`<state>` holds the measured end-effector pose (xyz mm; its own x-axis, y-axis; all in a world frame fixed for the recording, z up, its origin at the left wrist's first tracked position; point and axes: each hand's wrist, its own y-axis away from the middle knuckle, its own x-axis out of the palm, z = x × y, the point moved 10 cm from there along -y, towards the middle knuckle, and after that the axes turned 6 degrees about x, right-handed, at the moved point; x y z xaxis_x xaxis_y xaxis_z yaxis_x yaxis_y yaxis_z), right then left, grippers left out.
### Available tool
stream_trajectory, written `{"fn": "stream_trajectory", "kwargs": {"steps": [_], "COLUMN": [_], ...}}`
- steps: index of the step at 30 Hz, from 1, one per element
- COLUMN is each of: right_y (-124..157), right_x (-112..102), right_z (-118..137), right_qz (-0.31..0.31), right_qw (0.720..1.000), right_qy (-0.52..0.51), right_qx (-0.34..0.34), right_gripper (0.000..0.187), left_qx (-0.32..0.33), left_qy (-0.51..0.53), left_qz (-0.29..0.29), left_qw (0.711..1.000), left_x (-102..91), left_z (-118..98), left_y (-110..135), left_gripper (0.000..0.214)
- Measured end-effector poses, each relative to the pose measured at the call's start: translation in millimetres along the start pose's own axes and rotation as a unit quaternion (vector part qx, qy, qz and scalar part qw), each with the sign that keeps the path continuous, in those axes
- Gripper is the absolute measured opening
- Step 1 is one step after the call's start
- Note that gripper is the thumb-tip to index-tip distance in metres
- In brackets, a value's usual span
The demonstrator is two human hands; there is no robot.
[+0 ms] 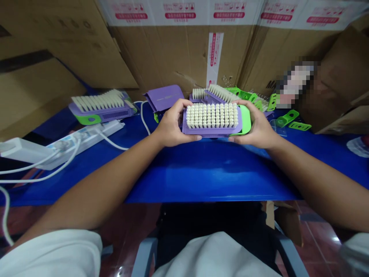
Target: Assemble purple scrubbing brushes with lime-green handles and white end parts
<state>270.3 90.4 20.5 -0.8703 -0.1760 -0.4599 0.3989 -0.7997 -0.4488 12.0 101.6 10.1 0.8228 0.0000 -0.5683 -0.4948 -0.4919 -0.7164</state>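
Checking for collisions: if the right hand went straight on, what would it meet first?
The right hand already grips the purple-and-green brush; beyond that, probably the tilted white-bristled brush behind it, though depth is hard to judge.

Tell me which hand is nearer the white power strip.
Left. The left hand sits right of the white power strip, not touching it; the right hand is farther off, across the purple scrub brush.
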Motion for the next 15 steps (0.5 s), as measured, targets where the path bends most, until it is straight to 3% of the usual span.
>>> {"fn": "stream_trajectory", "kwargs": {"steps": [8, 15], "right_y": [4.2, 5.7], "right_x": [-0.5, 1.4], "right_z": [15.8, 18.6], "right_qz": [-0.014, -0.019], "right_qw": [0.998, 0.998], "right_qy": [0.033, 0.032], "right_qx": [-0.051, -0.055], "right_gripper": [0.113, 0.117], "left_qx": [0.057, 0.047], "left_qy": [-0.026, -0.037], "left_qz": [-0.030, -0.022], "left_qw": [0.998, 0.998], "left_x": [-4.3, -4.6], "left_z": [-14.6, -18.8], "left_y": [1.8, 1.4], "left_gripper": [0.103, 0.101]}}
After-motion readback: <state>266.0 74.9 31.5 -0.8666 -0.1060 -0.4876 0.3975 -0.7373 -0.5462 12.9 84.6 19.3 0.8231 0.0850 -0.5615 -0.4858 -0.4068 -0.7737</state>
